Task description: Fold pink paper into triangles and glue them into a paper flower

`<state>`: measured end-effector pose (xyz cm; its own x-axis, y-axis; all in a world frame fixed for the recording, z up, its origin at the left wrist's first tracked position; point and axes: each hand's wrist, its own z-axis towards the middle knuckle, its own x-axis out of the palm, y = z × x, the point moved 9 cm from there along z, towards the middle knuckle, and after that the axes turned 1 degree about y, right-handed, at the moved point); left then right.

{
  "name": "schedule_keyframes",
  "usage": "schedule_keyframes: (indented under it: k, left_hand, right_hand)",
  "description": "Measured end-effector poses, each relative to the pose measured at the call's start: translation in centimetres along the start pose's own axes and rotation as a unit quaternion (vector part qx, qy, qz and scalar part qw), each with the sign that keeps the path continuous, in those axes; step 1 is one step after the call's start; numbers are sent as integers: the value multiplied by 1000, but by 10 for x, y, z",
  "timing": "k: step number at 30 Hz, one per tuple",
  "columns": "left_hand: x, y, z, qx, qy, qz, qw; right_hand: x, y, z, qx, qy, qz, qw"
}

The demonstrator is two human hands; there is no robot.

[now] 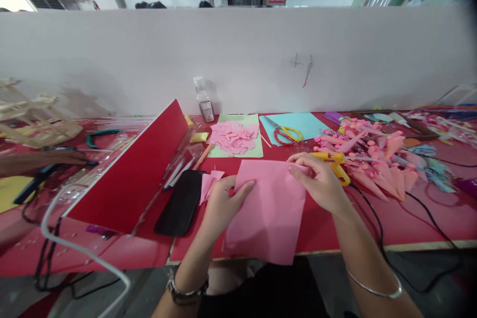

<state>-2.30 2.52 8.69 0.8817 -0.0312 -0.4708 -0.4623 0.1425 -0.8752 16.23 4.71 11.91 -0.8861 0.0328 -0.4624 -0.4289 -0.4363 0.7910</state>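
Note:
A pink paper sheet (268,213) hangs between my two hands at the table's front edge. My left hand (227,198) pinches its left side, thumb on the front. At its top right corner, my right hand (316,179) grips the paper between thumb and fingers. Pink paper scraps (234,137) lie heaped on a pale green sheet (258,149) beyond my hands. Scissors with red and yellow handles (286,134) rest on a light blue sheet (309,121). Just past my right hand is a yellow glue gun (337,164), beside a pile of pink cone-shaped pieces (383,159).
A black phone (179,203) and pens (179,171) lie left of my hands, by an upright red board (137,174). Beyond it, another person's hand (67,157) is near a black tool. A bottle (203,99) stands by the white partition (149,59). Black cables trail at right.

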Motion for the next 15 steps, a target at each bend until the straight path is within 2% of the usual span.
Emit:
schedule_keyframes:
  k: [3, 6, 9, 13, 15]
  left_hand:
    - [1, -1, 0, 0, 2, -2, 1000]
    - [-1, 0, 0, -2, -4, -4, 1000]
    - [-8, 3, -1, -7, -31, 5, 999]
    - [-16, 15, -5, -39, -46, -11, 998]
    - [-20, 22, -6, -55, -49, -15, 997]
  right_hand:
    - [3, 0, -2, 4, 32, 19, 999]
    - [-1, 1, -2, -7, 14, 26, 1000]
    - [-12, -2, -2, -4, -47, 26, 999]
    - [-32, -8, -8, 20, -158, 12, 987]
    - [-36, -12, -13, 39, -186, 7, 982]
